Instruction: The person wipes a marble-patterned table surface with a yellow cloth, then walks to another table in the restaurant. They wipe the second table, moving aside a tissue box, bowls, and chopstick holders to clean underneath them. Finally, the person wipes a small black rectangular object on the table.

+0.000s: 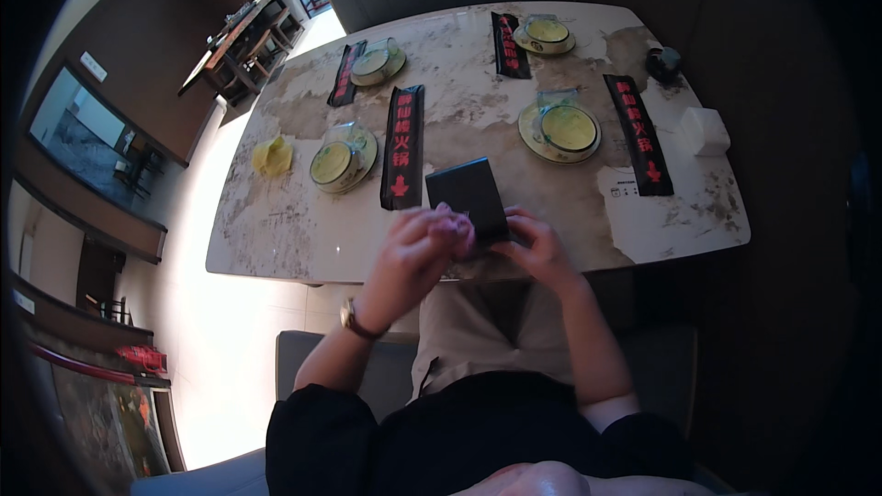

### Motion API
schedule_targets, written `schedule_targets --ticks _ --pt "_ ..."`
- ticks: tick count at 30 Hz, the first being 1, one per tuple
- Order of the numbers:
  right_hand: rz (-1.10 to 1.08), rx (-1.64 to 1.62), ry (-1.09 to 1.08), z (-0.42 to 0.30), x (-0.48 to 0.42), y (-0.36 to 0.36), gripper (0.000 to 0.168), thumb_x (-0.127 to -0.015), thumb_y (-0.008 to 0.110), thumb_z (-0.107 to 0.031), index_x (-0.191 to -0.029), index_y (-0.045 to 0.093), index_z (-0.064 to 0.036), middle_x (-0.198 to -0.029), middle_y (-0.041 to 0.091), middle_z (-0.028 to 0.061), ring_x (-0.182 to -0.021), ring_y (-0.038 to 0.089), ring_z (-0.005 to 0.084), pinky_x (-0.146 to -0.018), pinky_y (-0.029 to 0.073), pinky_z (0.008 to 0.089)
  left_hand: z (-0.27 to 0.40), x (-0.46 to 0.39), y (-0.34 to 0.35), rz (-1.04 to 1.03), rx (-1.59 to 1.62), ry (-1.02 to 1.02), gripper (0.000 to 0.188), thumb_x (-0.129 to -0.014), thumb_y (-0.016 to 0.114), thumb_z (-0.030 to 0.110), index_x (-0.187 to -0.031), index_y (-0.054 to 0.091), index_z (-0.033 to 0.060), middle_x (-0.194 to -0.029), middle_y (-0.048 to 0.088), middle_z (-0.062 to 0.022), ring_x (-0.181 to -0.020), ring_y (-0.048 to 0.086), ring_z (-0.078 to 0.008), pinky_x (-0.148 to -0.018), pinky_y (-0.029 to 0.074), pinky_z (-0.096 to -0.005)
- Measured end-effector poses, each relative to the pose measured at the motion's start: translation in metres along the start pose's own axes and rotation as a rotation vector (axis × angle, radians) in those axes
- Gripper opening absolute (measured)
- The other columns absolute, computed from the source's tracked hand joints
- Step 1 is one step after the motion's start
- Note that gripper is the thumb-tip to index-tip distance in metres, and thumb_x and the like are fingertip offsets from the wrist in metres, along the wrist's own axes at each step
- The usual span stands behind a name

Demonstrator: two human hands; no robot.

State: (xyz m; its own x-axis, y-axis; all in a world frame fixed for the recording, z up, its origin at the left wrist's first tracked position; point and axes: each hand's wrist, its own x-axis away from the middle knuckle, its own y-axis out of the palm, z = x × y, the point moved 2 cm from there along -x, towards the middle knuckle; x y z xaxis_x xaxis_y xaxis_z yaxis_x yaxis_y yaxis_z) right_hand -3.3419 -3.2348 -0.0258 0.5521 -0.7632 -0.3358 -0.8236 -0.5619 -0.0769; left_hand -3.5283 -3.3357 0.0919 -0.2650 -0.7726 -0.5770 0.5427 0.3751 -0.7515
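My left hand (411, 251) grips a crumpled pink cloth (453, 229), pressed close against the lower left side of a dark box-like object (464, 191). With its fingers around the near right corner, my right hand (541, 251) holds the same dark object near the table's front edge. What the far face of the object looks like is hidden. Just beyond my left hand lies a long black packet (402, 148) with red writing. A yellow crumpled cloth (273, 156) rests at the table's left side.
The marbled table (462, 110) carries several place settings, including a wrapped bowl on a plate (334, 167) and another bowl (568, 128). A second black packet (639, 134), a white napkin block (705, 131) and a small dark round container (663, 65) are on the right.
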Motion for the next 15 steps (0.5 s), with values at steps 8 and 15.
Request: schedule_targets --ticks 8,15 --pt "0.011 -0.084 0.037 -0.002 0.000 -0.001 0.051 -0.080 0.080 -0.010 -0.124 0.057 0.001 -0.124 0.056 0.0100 -0.115 0.057 0.0201 -0.098 0.045 0.0318 -0.057 -0.019 0.011 0.157 -0.024 -0.171 0.024 -0.079 0.065 0.000 -0.102 0.070 0.0050 -0.105 0.066 -0.0119 -0.099 0.060 -0.0331 -0.087 0.049 -0.0407" --pt "0.132 0.245 -0.240 -0.017 0.005 0.006 0.096 -0.066 0.090 -0.016 -0.146 0.038 -0.005 -0.131 0.050 0.0127 -0.121 0.052 0.0285 -0.104 0.041 0.0383 0.005 0.001 0.008 0.050 0.020 -0.035 0.030 -0.078 0.070 -0.002 -0.107 0.072 0.0067 -0.110 0.068 -0.0094 -0.105 0.062 -0.0296 -0.090 0.049 -0.0394"
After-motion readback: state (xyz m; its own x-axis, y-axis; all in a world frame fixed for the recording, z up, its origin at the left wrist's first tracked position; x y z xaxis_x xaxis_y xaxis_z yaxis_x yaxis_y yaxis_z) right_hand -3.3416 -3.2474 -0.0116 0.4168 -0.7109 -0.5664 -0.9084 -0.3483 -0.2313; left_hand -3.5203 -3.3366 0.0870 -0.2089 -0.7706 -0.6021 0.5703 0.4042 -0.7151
